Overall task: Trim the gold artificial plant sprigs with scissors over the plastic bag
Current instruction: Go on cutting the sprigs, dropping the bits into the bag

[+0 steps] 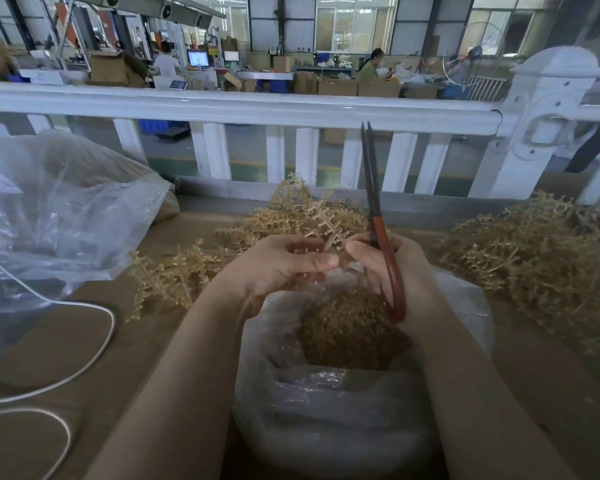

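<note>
Now — left hand (pixel 284 265) pinches gold sprig (pixel 329 233) | right hand (pixel 392 268) grasps scissors (pixel 378 220), blades upright and nearly closed, just beside sprig | both over plastic bag (pixel 326 403) on counter (pixel 94 341)

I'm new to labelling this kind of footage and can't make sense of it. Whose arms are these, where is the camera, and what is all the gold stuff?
There is one picture, taken by a camera on a person's head, looking down at their own arms. The left hand holds a gold sprig. The right hand grips red-handled scissors, blades nearly closed and pointing up. Below them an open plastic bag holds gold trimmings. More sprigs lie in heaps on the brown table, along with a second bag and a white cord.
</note>
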The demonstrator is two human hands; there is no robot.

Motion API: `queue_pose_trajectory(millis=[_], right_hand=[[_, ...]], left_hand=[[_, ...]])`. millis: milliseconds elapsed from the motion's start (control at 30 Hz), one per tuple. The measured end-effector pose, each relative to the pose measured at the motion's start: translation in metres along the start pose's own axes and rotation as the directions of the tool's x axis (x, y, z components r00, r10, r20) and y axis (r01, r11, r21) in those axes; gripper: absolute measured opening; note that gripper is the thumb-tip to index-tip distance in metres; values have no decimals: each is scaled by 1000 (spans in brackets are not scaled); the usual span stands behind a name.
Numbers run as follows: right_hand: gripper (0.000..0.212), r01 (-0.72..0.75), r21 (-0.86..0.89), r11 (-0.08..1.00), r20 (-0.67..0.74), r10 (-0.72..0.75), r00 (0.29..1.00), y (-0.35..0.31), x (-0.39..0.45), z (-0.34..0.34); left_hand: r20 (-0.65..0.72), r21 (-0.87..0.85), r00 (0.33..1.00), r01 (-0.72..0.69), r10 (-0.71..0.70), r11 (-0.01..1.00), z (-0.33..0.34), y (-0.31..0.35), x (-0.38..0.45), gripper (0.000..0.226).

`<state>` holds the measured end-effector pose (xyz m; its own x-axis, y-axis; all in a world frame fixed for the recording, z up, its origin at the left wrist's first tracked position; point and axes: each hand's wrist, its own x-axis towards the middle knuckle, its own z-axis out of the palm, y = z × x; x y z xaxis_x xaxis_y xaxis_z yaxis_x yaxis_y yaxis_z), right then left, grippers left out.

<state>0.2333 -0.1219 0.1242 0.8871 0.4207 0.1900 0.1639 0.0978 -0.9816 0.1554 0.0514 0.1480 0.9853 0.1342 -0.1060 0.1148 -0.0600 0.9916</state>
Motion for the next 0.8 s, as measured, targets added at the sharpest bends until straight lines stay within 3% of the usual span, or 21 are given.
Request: queue_pose_trajectory(millis=[133, 167, 233, 333, 400, 467, 533, 567, 667, 767, 800], right_hand=[[16, 41, 181, 983, 22, -45, 999, 0, 0, -4], [19, 46, 207, 977, 31, -53, 998, 1, 1, -5], [24, 52, 235, 971, 35, -61, 998, 3, 3, -6], [14, 46, 263, 964, 27, -55, 998, 5, 4, -6], [10, 59, 291, 955, 25, -69, 997, 6, 4, -7], [13, 74, 322, 944, 34, -89, 995, 5, 4, -7], [19, 73, 326, 943, 42, -91, 995, 5, 4, -7], [23, 66, 315, 947, 43, -84, 996, 4, 3, -6], [21, 51, 222, 974, 45, -63, 997, 4, 3, -5], [3, 65, 184, 981, 79, -81, 994, 3, 2, -3], [9, 71, 159, 985, 81, -85, 993, 2, 2, -2]], left_hand=[[-159, 47, 984, -73, 80, 996, -4, 3, 2, 110], [-142, -47, 988, -64, 57, 997, -3, 2, 3, 108], [-53, -352, 999, -19, 1, 936, 0, -2, 6, 78], [52, -554, 998, 44, -18, 831, 4, -8, 8, 37], [80, -693, 996, 37, 25, 720, 3, -11, 8, 38], [127, -759, 991, 65, 50, 648, 3, -13, 7, 64], [181, -688, 983, 117, 12, 716, 6, -14, 5, 85], [198, -609, 980, 136, -16, 782, 8, -15, 5, 84], [183, -407, 981, 137, -66, 903, 18, -12, 4, 60], [71, -387, 991, 131, -112, 913, 24, -10, 6, 32], [33, -387, 992, 122, -119, 914, 25, -10, 7, 23]])
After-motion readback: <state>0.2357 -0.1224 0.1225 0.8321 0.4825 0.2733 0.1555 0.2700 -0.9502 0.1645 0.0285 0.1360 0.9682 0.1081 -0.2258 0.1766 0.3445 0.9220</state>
